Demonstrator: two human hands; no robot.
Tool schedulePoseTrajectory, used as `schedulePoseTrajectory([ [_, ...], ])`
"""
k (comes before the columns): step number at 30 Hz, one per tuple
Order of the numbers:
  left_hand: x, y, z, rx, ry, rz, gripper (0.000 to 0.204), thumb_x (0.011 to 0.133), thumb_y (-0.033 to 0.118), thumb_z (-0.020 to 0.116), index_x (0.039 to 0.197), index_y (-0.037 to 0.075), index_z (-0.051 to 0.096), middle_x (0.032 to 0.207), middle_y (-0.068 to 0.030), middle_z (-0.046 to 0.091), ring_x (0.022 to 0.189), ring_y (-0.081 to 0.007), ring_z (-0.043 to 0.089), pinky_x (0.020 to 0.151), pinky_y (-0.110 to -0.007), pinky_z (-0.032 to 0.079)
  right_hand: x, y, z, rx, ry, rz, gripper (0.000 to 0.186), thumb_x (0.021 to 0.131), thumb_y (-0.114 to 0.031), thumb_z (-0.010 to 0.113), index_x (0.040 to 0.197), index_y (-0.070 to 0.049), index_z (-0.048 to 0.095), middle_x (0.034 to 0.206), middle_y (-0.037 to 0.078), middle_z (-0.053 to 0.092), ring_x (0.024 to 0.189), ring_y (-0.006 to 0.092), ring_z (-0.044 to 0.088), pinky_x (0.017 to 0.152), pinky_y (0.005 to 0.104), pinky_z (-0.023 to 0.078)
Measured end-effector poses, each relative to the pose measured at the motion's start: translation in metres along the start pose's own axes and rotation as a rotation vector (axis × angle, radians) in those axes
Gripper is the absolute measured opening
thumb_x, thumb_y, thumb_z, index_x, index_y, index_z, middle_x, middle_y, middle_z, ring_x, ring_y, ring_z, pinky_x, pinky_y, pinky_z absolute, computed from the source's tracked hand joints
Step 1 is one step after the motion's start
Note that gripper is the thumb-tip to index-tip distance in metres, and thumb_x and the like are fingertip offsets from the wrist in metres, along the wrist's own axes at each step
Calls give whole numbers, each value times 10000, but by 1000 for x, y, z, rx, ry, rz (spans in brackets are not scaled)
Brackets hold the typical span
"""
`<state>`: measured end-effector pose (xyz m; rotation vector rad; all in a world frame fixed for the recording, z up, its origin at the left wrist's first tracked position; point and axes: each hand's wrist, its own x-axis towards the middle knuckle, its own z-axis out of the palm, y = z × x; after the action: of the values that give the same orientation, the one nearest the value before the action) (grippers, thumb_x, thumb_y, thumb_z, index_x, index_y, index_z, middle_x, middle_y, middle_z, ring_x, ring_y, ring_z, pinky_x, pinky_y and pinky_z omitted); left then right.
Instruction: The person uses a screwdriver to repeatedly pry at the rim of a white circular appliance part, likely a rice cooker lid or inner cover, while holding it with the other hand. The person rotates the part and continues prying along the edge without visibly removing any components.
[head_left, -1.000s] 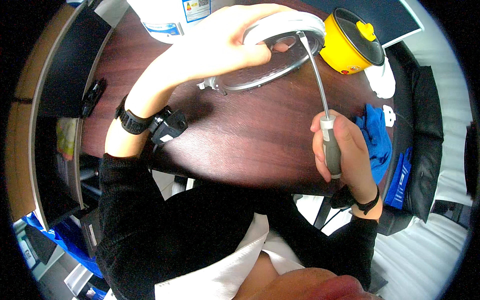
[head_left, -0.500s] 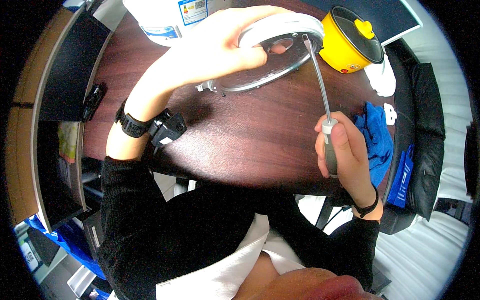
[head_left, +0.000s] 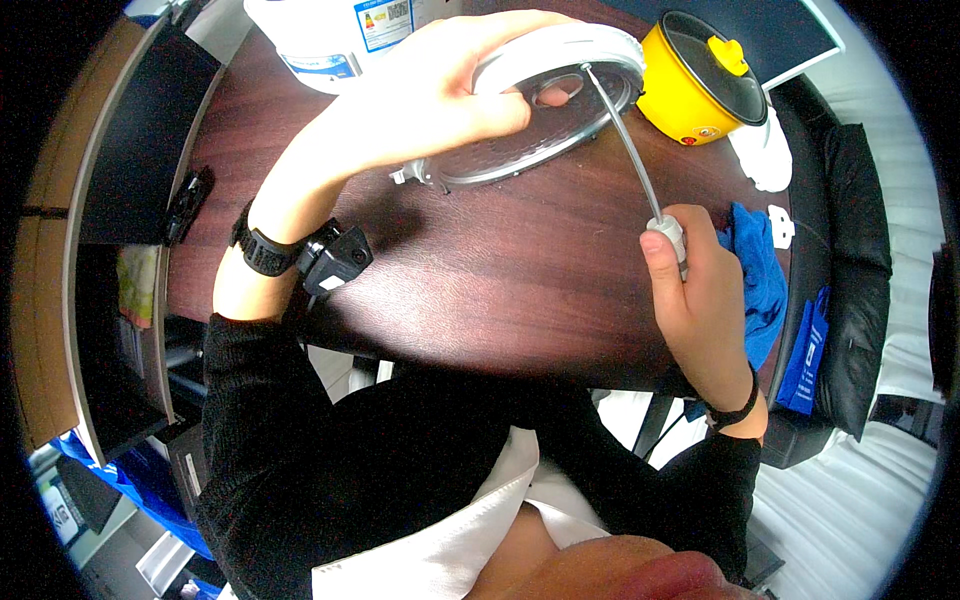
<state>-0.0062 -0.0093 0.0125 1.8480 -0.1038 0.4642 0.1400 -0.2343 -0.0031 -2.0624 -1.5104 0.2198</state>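
Left hand [head_left: 450, 88]: held white-rimmed disc [head_left: 560, 45] by its edge, tilted, over brown table [head_left: 500, 265].
Right hand [head_left: 702, 288]: was wrapped round screwdriver [head_left: 629, 145], tip at the disc's face.
Yellow pot [head_left: 677, 95]: stood beside disc.

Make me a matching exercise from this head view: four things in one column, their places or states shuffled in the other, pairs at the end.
Things:
1. screwdriver
2. white-rimmed disc
3. yellow pot
4. blue cloth

Places or states:
A. crumpled, beside the right hand
B. gripped by the left hand
C. topped with a yellow knob
D. held in the right hand, metal shaft pointing forward

Pairs: 1-D, 2-B, 3-C, 4-A
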Motion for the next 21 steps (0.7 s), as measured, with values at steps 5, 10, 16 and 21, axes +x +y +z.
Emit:
schedulePoseTrajectory([
  [5, 0, 0, 1, 93, 4, -30, 820, 814, 554, 574, 1381, 7, 346, 1196, -169, 557, 1032, -234, 585, 887, -358, 478, 2, -5, -10, -262, -43, -7, 271, 918, -296, 534, 953, -29, 507, 700, 194, 613, 631, 391, 611, 514, 430, 464],
  [10, -4, 16, 0, 332, -17, 11, 756, 824, 488, 549, 1383, 19, 351, 1074, -138, 610, 974, -228, 609, 851, -352, 491, 10, 7, -10, 269, -306, 101, 286, 959, -323, 453, 932, -40, 488, 591, 130, 550, 460, 312, 541, 422, 359, 413],
  [16, 0, 20, 2, 336, -13, -69, 738, 821, 459, 542, 1384, 21, 350, 1054, -140, 616, 962, -220, 612, 854, -349, 491, -4, 2, 20, 1499, -623, 405, 427, 995, -438, 272, 960, -48, 443, 569, 46, 474, 370, 121, 440, 350, 232, 334],
  [21, -1, 7, 3, 128, 21, -54, 790, 823, 536, 557, 1386, 23, 346, 1177, -162, 562, 1037, -226, 576, 895, -359, 472, -2, -4, 7, 1455, -643, 427, 400, 1002, -407, 278, 971, -48, 453, 558, 33, 474, 374, 124, 439, 368, 226, 344],
])
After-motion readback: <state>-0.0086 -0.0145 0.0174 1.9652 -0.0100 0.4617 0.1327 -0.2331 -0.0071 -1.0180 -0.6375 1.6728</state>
